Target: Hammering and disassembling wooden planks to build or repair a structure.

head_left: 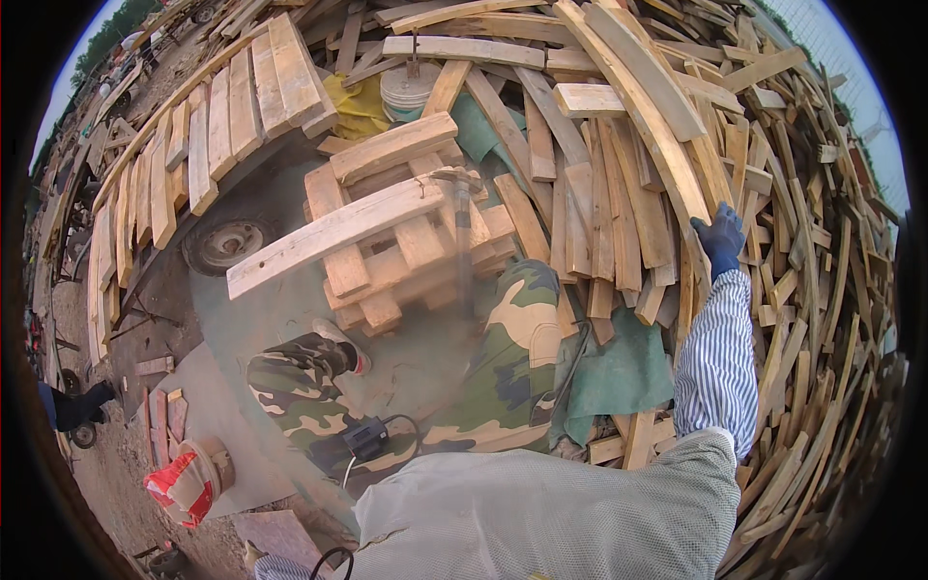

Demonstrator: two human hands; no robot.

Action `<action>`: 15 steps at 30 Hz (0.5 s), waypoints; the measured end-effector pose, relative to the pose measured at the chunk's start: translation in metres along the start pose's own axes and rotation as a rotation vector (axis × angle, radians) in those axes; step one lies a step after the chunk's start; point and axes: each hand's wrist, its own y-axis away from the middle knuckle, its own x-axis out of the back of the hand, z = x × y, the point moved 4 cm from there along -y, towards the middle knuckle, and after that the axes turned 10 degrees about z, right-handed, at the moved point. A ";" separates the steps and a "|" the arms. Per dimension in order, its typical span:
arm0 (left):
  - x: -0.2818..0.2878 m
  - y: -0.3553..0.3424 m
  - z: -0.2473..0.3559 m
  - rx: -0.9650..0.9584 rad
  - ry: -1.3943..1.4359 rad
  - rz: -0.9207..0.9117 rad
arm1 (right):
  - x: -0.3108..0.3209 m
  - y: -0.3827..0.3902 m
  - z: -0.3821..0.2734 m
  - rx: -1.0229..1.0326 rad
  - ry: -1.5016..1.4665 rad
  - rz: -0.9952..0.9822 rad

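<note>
My right hand (720, 240), in a dark blue glove, reaches far out to the right. Its thumb and fingers are closed around the edge of a long wooden plank (713, 179) that lies on the lumber heap. At the lower left edge only a small part of my left hand (253, 557) shows beside its striped cuff, with its fingers mostly hidden. In front of my legs stands a stack of crossed wooden blocks (367, 266). One pale board (329, 242) lies slanted across it. A tool with a rusty head (454, 175) rests upright against the stack's right side.
A large heap of loose planks (802, 280) fills the right and far side. Boards in a row (222, 126) lie on a cart with a wheel (229, 246) at left. A white bucket (411, 92) stands behind the stack. Another bucket (215, 464) with a red-and-white bag is lower left.
</note>
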 end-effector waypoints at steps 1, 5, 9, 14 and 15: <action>-0.014 0.011 -0.014 0.034 -0.009 -0.019 | -0.012 -0.003 0.017 0.048 -0.245 0.078; -0.030 0.046 -0.038 0.130 -0.052 -0.016 | -0.046 0.046 -0.002 0.169 -0.580 0.120; -0.034 0.062 -0.052 0.209 -0.063 0.017 | -0.083 0.132 -0.084 0.254 -0.918 -0.187; 0.068 0.113 -0.082 0.433 0.074 0.184 | -0.098 0.198 -0.178 0.416 -1.162 -0.324; 0.083 0.102 -0.066 0.238 0.079 0.216 | -0.093 0.207 -0.186 0.398 -1.220 -0.368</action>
